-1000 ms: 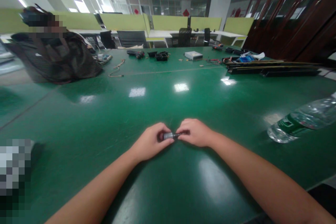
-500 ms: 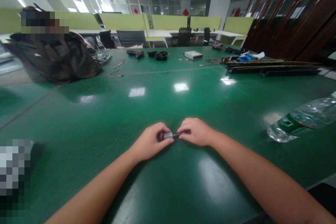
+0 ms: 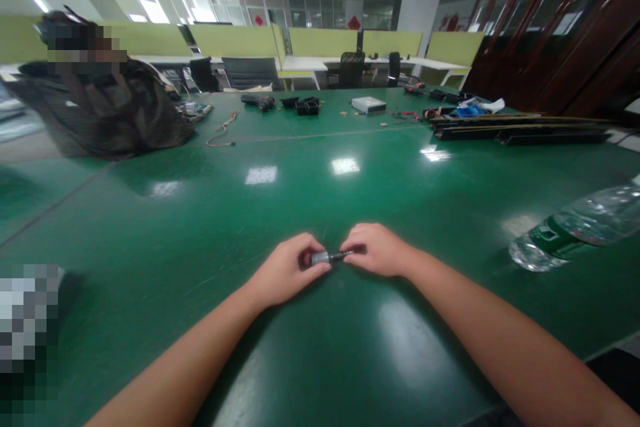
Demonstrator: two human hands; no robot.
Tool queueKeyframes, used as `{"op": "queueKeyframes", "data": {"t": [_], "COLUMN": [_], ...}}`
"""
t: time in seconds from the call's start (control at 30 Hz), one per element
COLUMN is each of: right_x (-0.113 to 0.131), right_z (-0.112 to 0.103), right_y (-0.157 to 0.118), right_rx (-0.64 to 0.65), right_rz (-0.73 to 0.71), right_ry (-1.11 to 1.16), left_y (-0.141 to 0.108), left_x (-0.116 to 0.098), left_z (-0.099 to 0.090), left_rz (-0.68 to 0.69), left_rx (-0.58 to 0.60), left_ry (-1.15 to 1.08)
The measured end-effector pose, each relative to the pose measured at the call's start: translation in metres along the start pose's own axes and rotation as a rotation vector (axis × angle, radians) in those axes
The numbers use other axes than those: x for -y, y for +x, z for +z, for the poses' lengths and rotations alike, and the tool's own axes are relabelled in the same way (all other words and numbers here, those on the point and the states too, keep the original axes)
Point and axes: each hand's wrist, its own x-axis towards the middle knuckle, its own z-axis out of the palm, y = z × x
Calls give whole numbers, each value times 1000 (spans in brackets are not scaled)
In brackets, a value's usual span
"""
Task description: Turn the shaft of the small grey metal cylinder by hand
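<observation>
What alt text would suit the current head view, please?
A bare left hand grips a small grey and black cylinder whose dark end the bare right hand pinches, over a glossy green table; a clear plastic bottle lies at right.

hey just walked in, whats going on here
A person is holding a small marker-like object just above or on a green table; the contact isn't clear. The left hand is wrapped around its grey body, while the right hand pinches the thin dark end. Much of it is hidden, so I can't say exactly what it is. A clear plastic bottle with a green label is off to the right.
</observation>
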Motion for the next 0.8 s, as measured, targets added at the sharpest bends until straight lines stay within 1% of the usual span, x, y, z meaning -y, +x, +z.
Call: {"op": "queueKeyframes", "data": {"t": [0.27,0.5,0.63,0.8], "right_x": [0,-3,-9,-21], "right_z": [-5,-9,-15,-23], "right_y": [-2,-3,-6,-11], "right_rx": [5,5,19,14], "right_rz": [23,92,122,208], "right_ry": [4,47,65,127], "left_y": [0,0,0,0], "left_x": [2,1,1,1], "left_z": [1,0,-1,0], "left_rz": [5,-5,-10,-10], "left_rx": [3,8,11,16], "left_ry": [3,-2,1,-4]}}
